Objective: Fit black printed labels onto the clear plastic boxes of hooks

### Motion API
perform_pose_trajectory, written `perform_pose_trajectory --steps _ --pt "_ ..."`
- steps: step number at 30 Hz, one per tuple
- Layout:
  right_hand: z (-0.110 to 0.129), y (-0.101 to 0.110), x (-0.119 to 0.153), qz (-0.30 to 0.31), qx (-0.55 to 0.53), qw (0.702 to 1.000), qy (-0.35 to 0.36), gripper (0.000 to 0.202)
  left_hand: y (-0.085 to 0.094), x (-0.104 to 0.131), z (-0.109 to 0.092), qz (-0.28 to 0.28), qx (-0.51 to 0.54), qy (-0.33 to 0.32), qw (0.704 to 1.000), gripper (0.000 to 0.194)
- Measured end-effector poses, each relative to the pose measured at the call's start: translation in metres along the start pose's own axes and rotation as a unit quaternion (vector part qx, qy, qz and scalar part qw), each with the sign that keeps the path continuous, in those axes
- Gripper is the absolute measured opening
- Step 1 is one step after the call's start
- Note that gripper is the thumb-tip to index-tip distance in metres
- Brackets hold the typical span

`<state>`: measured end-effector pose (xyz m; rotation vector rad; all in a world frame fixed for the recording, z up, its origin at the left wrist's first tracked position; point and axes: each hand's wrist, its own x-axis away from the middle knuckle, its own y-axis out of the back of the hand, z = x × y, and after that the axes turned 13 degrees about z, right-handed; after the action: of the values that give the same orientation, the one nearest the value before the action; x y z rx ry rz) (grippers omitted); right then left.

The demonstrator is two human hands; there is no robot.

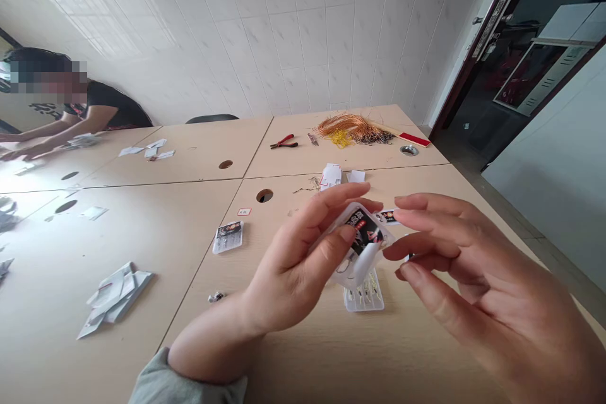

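Observation:
My left hand holds a small clear plastic box with a black label on its face. Thin curved wires, perhaps hooks, show inside it, and a white strip curls off its lower right part. My right hand is just to the right of the box, fingers bent and apart, gripping nothing that I can see. Below the held box, a second clear box with several small metallic pieces in its compartments lies on the table. Part of a black-and-white label shows behind the hands.
A labelled clear box, small metal pieces and a pile of white packets lie to the left. Farther back are white cards, red-handled pliers and a bundle of orange strands. A co-worker leans over the far left.

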<state>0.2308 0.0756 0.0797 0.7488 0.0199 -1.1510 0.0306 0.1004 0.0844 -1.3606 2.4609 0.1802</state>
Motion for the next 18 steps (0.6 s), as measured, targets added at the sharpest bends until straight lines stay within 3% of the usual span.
perform_pose_trajectory --steps 7,11,18 --pt "-0.009 -0.004 -0.001 0.018 0.165 0.981 0.105 0.046 0.004 0.006 0.001 0.051 -0.002 0.031 0.998 0.040" --pt "-0.015 -0.004 -0.005 0.050 0.188 0.975 0.105 0.046 -0.001 0.007 0.002 0.057 0.019 0.048 0.997 0.040" --pt "-0.018 -0.001 -0.006 0.073 0.188 0.974 0.106 0.039 -0.004 0.004 -0.004 0.001 0.046 0.086 0.995 0.037"
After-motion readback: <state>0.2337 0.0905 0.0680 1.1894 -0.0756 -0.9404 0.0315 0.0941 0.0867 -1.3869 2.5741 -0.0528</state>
